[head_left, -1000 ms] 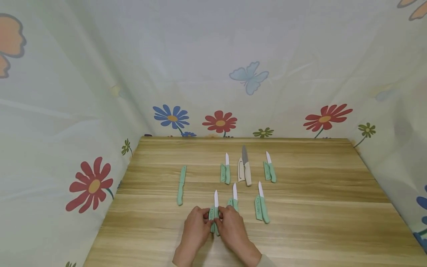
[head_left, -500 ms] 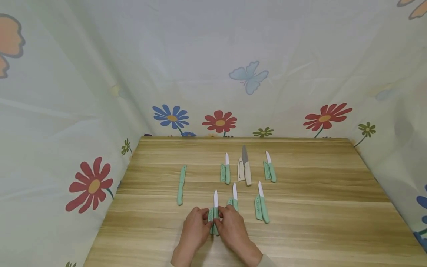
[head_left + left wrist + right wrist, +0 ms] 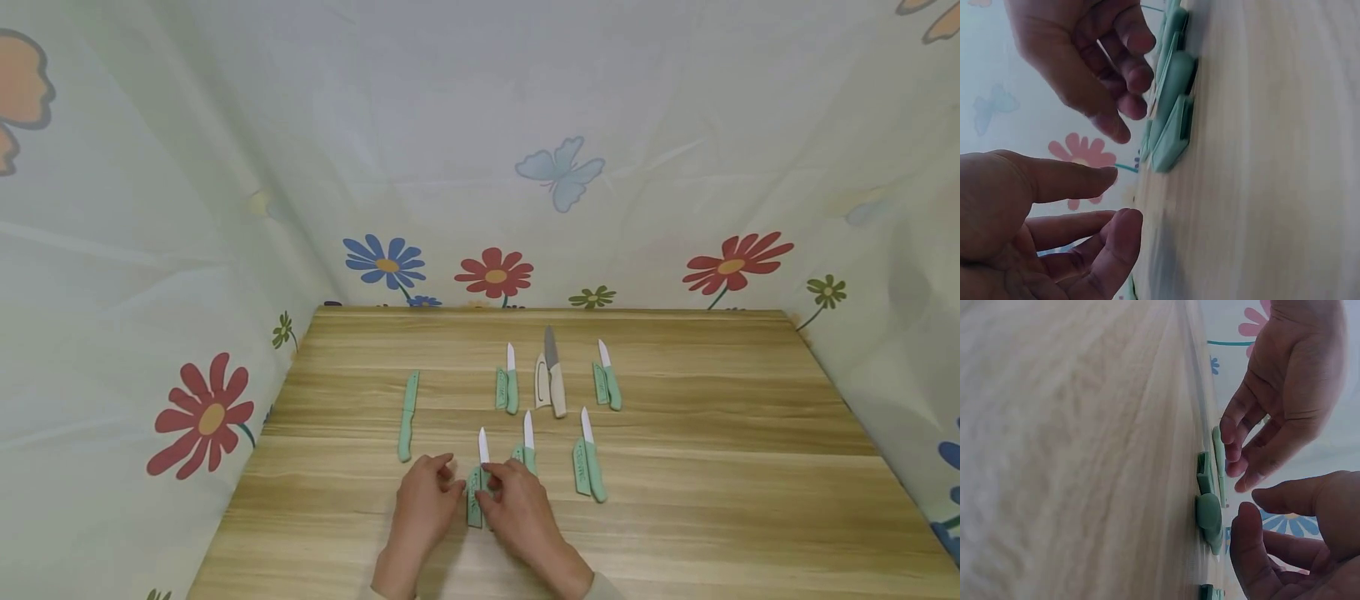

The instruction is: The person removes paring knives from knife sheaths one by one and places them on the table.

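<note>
A paring knife (image 3: 483,444) with a white blade and green handle lies on the wooden table, its green sheath (image 3: 474,502) flat along its left side. My left hand (image 3: 426,507) is just left of the sheath, thumb and fingers apart and holding nothing. Over the knife handle is my right hand (image 3: 521,504), which hides part of it in the head view. The right wrist view shows space between this hand's thumb and fingers, with the handle (image 3: 1209,512) lying free on the table. In the left wrist view the sheath (image 3: 1172,140) also rests untouched.
Close on the right lie another green knife (image 3: 528,433) and a knife with its sheath (image 3: 581,468). Farther back are two green knives with sheaths, plus a beige-handled knife (image 3: 557,392) beside its beige sheath (image 3: 542,383). A sheathed green knife (image 3: 407,425) lies left.
My left hand has let go of the sheath and moved left. My right hand has loosened from the handle but stays over it. The knife has tipped slightly left.
</note>
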A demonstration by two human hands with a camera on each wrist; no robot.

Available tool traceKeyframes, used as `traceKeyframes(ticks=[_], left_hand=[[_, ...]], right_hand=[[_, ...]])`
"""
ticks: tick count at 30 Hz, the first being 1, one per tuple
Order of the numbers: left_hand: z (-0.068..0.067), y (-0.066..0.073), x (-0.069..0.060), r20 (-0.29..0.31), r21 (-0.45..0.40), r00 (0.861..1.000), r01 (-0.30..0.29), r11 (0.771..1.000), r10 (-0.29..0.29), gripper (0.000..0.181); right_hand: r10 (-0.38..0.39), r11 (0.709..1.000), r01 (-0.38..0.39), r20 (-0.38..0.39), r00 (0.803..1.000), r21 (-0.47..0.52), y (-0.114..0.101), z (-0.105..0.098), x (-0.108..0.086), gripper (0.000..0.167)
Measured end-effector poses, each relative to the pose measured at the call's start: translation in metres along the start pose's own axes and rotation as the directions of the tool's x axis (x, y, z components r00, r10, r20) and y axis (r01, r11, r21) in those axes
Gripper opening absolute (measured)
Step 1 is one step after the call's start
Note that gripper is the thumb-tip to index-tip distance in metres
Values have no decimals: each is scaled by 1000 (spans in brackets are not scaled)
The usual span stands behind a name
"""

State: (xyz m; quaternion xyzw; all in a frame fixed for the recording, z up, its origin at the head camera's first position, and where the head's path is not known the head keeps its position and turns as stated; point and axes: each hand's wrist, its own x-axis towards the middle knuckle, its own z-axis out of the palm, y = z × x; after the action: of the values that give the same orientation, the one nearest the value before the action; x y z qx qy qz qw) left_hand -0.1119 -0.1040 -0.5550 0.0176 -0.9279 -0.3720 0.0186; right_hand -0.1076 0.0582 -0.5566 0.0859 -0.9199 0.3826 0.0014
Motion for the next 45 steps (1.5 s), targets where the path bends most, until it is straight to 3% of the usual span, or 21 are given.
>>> traceKeyframes(ticks=[5,8,13,16,24,29,34,37,45], left_hand=[[-11,-6,7,-61,-37,998,30,999,-32,44],[-18,-11,12,-104,-38,993,44,998,-47,46],[-27,-17,18,-152,-7,985,78,997,-79,52],[-30,-20,20,-157,-8,982,108,994,-108,57],[-34,-28,26,-159,-33,980,119,992,-122,58],[-35,-31,28,-142,-47,981,123,991,-129,58],[-34,-30,27,-127,-72,982,129,989,-138,57],[-33,-30,27,-112,-100,983,132,986,-143,56],[-31,-33,29,-118,-126,981,141,982,-156,51]], right_hand=[[-13,994,8,45,999,109,0,-1,4,35],[-13,971,-13,108,994,239,-3,-2,7,36],[-7,881,-112,249,968,460,-20,-2,18,44],[1,821,-175,305,952,544,-30,3,23,51],[1,710,-280,396,918,646,-46,19,36,78],[-19,653,-325,444,896,684,-46,31,42,85],[-42,627,-335,460,887,703,-46,40,46,89],[-47,626,-336,464,884,704,-45,43,47,92],[-23,663,-323,449,893,676,-46,43,41,85]])
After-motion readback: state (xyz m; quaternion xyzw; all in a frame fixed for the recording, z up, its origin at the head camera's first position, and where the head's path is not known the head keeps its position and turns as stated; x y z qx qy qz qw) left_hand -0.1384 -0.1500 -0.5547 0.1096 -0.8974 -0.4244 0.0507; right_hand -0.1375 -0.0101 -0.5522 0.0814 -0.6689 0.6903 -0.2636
